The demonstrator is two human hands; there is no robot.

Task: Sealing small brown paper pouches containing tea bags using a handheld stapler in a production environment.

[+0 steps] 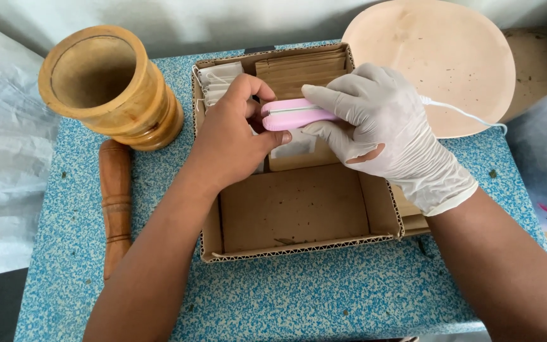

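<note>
Speckled table (324, 297): one box (299, 215), one sealer (295, 114), two hands (232, 142) (384, 130).

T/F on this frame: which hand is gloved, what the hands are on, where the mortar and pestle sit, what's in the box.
1. The right hand wears a white glove. True.
2. The left hand is gloved too. False: it is bare.
3. Both hands are on a pink sealer over the cardboard box. True.
4. The wooden mortar stands inside the box. False: it stands on the blue speckled table, left of the box.
5. The pestle lies on the table below the mortar. True.
6. The near part of the box is full of sachets. False: it is bare; the brown sachets are stacked at the far end.
</note>
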